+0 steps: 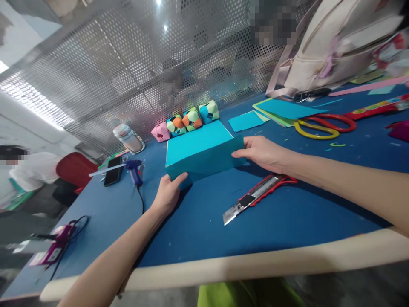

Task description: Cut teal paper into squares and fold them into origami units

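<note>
Teal paper strip (207,163) stands upright, long axis crosswise, at the near edge of the light-blue sheet (198,141) on the bench (191,230), each end pinched thumb-to-fingers, left hand (168,192) and right hand (260,152) equally close.

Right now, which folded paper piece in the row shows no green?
The pink piece, at the end nearest the bottle; the other three all have green in them.

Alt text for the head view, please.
Two bare hands, left and right, hold a blue sheet by its ends above a blue table. A box cutter lies nearby; folded paper shapes, a glue gun and scissors sit farther off.
</note>
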The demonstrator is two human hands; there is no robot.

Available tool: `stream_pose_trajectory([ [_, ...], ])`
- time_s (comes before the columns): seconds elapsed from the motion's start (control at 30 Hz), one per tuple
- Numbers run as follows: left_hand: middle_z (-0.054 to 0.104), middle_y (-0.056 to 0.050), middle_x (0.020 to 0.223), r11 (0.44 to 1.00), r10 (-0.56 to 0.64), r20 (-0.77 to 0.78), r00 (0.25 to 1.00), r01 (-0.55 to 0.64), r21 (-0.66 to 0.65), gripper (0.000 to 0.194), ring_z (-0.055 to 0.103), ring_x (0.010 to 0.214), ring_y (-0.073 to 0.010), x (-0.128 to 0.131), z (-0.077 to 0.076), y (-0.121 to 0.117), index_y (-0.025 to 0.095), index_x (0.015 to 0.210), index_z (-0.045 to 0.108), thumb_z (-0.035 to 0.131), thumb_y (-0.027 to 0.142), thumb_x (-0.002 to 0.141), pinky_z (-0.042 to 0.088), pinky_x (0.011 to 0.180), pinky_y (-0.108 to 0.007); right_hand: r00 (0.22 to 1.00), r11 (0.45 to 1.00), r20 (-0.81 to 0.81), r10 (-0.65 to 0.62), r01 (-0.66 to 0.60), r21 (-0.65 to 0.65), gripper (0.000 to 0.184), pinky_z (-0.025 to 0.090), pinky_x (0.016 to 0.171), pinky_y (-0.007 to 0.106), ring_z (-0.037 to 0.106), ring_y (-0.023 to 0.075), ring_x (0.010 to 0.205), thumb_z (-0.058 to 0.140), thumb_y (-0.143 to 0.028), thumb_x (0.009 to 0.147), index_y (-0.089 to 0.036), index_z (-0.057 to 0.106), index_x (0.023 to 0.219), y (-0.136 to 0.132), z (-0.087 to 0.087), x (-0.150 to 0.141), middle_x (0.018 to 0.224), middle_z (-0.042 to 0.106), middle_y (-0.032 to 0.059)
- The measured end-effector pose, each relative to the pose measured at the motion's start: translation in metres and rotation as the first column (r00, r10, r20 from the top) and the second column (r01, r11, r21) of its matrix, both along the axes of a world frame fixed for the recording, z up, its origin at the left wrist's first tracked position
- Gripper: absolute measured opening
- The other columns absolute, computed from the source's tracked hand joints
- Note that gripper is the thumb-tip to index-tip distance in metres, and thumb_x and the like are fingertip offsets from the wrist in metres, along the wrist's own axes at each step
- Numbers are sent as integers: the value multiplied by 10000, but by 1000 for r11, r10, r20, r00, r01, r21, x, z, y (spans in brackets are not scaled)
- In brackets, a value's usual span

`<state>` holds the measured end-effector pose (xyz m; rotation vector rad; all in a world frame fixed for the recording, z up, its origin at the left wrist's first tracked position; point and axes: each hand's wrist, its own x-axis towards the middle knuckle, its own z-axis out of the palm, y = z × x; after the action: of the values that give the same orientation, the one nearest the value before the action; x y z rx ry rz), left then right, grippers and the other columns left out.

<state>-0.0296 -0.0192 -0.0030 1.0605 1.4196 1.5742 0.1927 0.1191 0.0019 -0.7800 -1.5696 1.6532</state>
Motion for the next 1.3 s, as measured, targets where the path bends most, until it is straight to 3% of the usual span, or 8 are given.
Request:
stream_pose_trajectory([
  [0.13, 732, -106, 1007, 1000, 14, -26, 1000, -15, -17, 433, 658, 989, -267, -3, -3, 1, 117, 1034, 692, 776, 346, 677, 486, 924, -409, 999, 1000, 39, -13, 13, 10, 158, 426, 636, 305, 532, 151, 645, 754, -234, 521, -204, 607, 570, 0, 1, 0, 613, 614, -12],
  [0.37, 728, -98, 1056, 999, -4, 13, 1000, 3, 52, 379, 656, 1020, -260, 0, -3, 1, 131, 1007, 707, 751, 376, 721, 466, 968, -410, 997, 998, 75, 11, -15, 56, 165, 454, 706, 325, 583, 183, 735, 769, -282, 555, -195, 678, 662, -1, -2, 0, 742, 686, 19],
  [0.53, 715, -111, 1101, 998, -19, 74, 997, 15, 56, 362, 642, 1068, -273, 4, 2, 1, 137, 998, 708, 756, 361, 717, 460, 988, -424, 984, 979, 153, -91, 60, 195, 202, 414, 595, 305, 516, 152, 614, 769, -309, 592, -195, 609, 544, -1, 1, 3, 597, 595, -11],
  [0.67, 722, -116, 1074, 1000, -22, 135, 991, 24, -13, 365, 637, 1087, -276, 4, 7, 0, 142, 978, 697, 762, 359, 693, 482, 983, -426, 977, 957, 153, -150, 105, 269, 255, 398, 565, 302, 506, 159, 615, 802, -323, 575, -194, 584, 538, -1, 4, 5, 547, 543, -21],
  [0.97, 743, -102, 984, 989, -2, 213, 977, 33, -141, 254, 676, 1016, -268, 2, 13, -2, 155, 931, 687, 726, 289, 719, 539, 944, -410, 992, 981, 108, -73, 52, 188, 299, 398, 597, 312, 505, 152, 617, 811, -380, 559, -188, 582, 568, -2, 9, 8, 582, 545, -22],
  [1.17, 750, -103, 950, 989, 34, 179, 983, -7, -150, 283, 687, 984, -280, 2, 15, -3, 149, 917, 685, 759, 289, 683, 555, 912, -426, 993, 975, 83, -90, 71, 211, 383, 334, 524, 269, 373, 88, 528, 821, -355, 558, -200, 473, 524, 1, 15, 9, 518, 385, -73],
  [1.3, 753, -101, 931, 985, 43, 167, 985, -14, -172, 261, 684, 992, -285, 3, 18, -3, 154, 888, 682, 753, 295, 681, 558, 900, -425, 997, 997, 55, 49, -52, 52, 375, 456, 583, 295, 498, 127, 616, 852, -310, 530, -196, 499, 581, -3, 17, 9, 571, 494, -47],
])
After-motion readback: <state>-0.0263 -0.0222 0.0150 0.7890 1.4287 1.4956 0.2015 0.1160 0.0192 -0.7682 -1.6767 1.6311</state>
